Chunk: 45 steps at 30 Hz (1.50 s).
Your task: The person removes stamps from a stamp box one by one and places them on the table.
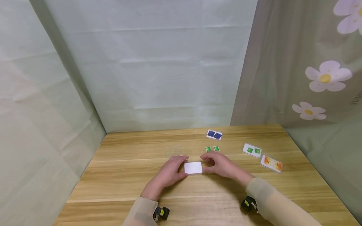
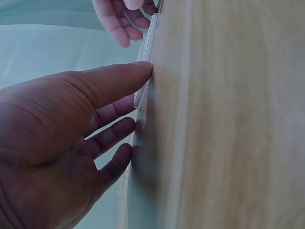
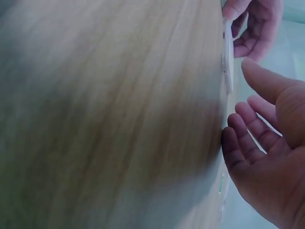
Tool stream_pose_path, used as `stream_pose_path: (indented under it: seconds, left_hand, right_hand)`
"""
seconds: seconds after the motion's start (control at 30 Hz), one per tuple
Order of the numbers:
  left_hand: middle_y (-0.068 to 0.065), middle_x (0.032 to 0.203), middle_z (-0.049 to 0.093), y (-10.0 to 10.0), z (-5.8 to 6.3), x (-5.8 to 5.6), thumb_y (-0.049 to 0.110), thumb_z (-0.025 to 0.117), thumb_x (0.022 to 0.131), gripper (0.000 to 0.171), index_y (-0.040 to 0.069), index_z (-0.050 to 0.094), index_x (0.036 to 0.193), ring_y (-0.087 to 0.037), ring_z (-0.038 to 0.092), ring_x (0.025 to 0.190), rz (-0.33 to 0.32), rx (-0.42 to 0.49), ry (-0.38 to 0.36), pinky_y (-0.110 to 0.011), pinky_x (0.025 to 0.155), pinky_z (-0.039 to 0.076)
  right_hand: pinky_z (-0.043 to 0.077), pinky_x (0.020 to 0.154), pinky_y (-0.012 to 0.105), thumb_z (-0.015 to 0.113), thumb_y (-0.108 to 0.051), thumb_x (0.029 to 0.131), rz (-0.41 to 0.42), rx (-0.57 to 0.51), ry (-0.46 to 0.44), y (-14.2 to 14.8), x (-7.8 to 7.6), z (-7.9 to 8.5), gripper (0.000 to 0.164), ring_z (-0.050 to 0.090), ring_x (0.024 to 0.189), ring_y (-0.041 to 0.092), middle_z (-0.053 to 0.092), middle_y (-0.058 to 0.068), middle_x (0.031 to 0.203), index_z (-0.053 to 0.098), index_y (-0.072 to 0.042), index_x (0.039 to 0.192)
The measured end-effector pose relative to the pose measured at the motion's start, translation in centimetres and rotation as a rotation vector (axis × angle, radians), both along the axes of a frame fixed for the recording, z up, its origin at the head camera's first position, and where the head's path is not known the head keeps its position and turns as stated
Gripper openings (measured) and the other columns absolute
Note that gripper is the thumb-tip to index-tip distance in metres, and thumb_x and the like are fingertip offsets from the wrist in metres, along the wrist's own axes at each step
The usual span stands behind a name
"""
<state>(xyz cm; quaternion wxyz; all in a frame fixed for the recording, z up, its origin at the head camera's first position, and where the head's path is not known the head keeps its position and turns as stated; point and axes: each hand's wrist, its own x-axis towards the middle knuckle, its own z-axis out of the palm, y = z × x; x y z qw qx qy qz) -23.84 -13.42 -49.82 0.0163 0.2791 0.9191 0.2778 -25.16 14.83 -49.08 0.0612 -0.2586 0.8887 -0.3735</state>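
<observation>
A thin white rectangular card (image 1: pixel 193 168) with layered edges lies on the table between both hands. My left hand (image 1: pixel 170 172) holds its left end between thumb and index finger, the other fingers spread beside it. In the left wrist view the left thumb (image 2: pixel 121 78) presses against the layered edge (image 2: pixel 147 52). At the card's right end is my right hand (image 1: pixel 219 164), thumb and fingers apart and loosely bent. The right wrist view shows the right fingertips (image 3: pixel 231 138) apart from the card (image 3: pixel 228 57), with nothing between them.
A clear plastic plate (image 1: pixel 173 151) lies beyond the left hand. Two small green squares (image 1: pixel 216 148) are behind the right hand. Farther out lie white cards with dark blue squares (image 1: pixel 214 135), green squares (image 1: pixel 252 150) and orange pictures (image 1: pixel 271 163). A curtain (image 1: pixel 169 78) hangs behind the table (image 1: pixel 127 175).
</observation>
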Motion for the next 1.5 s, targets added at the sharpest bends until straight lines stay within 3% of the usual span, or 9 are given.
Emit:
stream_pose_path:
  seconds: [0.33, 0.87, 1.1, 1.5]
  left_hand:
    - [-0.012, 0.142, 0.071, 0.0, -0.2, -0.2, 0.016, 0.090, 0.094, 0.066, 0.003, 0.061, 0.152, -0.035, 0.059, 0.138, 0.006, -0.012, -0.007, -0.054, 0.120, 0.046]
    - [-0.012, 0.142, 0.070, 0.1, 0.4, -0.1, 0.016, 0.090, 0.095, 0.066, 0.004, 0.061, 0.153, -0.034, 0.060, 0.137, -0.002, -0.039, -0.013, -0.054, 0.120, 0.047]
    - [-0.015, 0.147, 0.066, -0.3, 0.6, -0.1, 0.016, 0.089, 0.095, 0.066, 0.003, 0.061, 0.153, -0.035, 0.060, 0.139, -0.003, -0.003, -0.027, -0.055, 0.118, 0.049]
    - [-0.018, 0.147, 0.064, -2.6, 0.5, -1.2, 0.018, 0.091, 0.094, 0.064, 0.003, 0.064, 0.150, -0.040, 0.059, 0.138, 0.042, -0.034, 0.110, -0.057, 0.118, 0.048]
  right_hand:
    - [0.056, 0.101, 0.047, 0.094, -0.031, 0.092, 0.009, 0.064, -0.013, -0.2, 0.2, -0.5, 0.062, 0.063, 0.116, 0.022, 0.067, 0.005, 0.130, 0.071, -0.008, 0.144]
    - [0.053, 0.108, 0.052, 0.095, -0.030, 0.090, -0.037, 0.094, -0.006, -0.6, 0.1, -0.8, 0.049, 0.060, 0.121, 0.024, 0.064, 0.008, 0.135, 0.077, -0.013, 0.133]
    - [0.054, 0.104, 0.053, 0.096, -0.030, 0.089, -0.039, 0.096, 0.003, -0.8, 0.2, -0.7, 0.047, 0.061, 0.116, 0.023, 0.064, 0.004, 0.128, 0.077, -0.015, 0.129]
    - [0.053, 0.104, 0.051, 0.097, -0.028, 0.088, -0.061, 0.095, -0.008, -1.1, 0.2, -0.6, 0.046, 0.059, 0.115, 0.023, 0.064, 0.005, 0.127, 0.077, -0.013, 0.126]
